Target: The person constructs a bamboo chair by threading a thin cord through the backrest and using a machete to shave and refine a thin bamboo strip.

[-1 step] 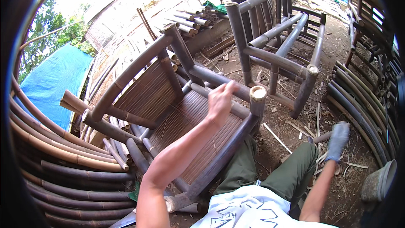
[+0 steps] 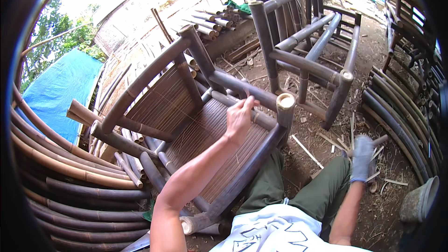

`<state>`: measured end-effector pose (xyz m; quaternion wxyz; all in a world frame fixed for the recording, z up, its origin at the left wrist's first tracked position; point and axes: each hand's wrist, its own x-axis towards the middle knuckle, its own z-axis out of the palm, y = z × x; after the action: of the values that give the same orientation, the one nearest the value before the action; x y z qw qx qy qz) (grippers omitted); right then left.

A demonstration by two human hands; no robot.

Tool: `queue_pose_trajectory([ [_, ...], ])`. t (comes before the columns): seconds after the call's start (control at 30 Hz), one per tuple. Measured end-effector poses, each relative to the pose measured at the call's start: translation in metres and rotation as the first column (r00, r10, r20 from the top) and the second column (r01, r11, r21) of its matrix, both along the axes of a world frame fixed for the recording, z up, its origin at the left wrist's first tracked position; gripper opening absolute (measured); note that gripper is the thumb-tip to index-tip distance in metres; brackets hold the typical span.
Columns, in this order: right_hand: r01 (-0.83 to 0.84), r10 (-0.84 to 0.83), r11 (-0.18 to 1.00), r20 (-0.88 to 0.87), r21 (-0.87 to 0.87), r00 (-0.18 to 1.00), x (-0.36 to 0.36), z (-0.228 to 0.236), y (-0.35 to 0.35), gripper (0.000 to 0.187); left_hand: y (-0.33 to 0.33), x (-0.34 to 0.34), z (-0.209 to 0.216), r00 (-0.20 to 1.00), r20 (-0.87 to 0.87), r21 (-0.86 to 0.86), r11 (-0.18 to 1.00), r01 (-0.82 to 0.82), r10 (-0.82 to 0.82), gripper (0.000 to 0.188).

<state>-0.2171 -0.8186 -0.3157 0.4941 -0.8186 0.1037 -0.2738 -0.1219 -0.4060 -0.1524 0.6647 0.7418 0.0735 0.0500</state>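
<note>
A dark bamboo armchair (image 2: 233,186) stands tilted before me, its slatted seat (image 2: 219,121) facing up. Over the seat, my left hand (image 2: 239,119) is closed, fingertips pinched at the chair's side rail (image 2: 249,86). Whatever is between those fingertips is too small to make out. My right hand (image 2: 361,157), in a grey glove, is low beside my right knee. Its fingers are smeared by motion. A short bamboo stick (image 2: 380,140) shows beside the glove, partly hidden by it; whether I grip it is unclear.
A second bamboo chair frame (image 2: 305,67) stands beyond the armchair. Curved bamboo poles lie stacked at left (image 2: 93,200) and right (image 2: 396,121). A grey bucket (image 2: 420,200) is at lower right. Bamboo shavings (image 2: 343,142) litter the dirt floor. A saw blade (image 2: 137,243) shows at the lower edge.
My left hand has come slightly down and left, its fingers now at the rail. My gloved right hand has dropped lower and a little left, uncovering the stick's far end.
</note>
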Motion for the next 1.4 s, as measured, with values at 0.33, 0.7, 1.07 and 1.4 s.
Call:
queue_pose_trajectory([
  [0.33,-0.690,0.727,0.681,-0.104,0.245,0.679,0.006,0.043,0.262,0.028,-0.011,-0.119,-0.101,0.995,0.092,0.199,0.980,0.020,-0.039,0.028],
  [0.7,-0.694,0.781,0.537,0.029,0.480,0.624,0.029,0.100,0.308,0.019,0.040,-0.129,-0.081,0.961,-0.107,0.226,0.935,0.272,-0.253,0.036],
  [1.07,-0.811,0.912,0.335,0.052,0.479,0.407,0.085,0.165,0.411,0.024,0.189,-0.043,0.039,0.988,0.149,0.007,0.999,-0.034,0.032,0.029],
  [1.4,-0.888,0.870,0.457,0.236,-0.056,0.433,0.216,0.179,0.543,0.030,0.377,0.093,0.171,0.976,0.190,0.551,0.811,-0.195,0.105,0.088],
])
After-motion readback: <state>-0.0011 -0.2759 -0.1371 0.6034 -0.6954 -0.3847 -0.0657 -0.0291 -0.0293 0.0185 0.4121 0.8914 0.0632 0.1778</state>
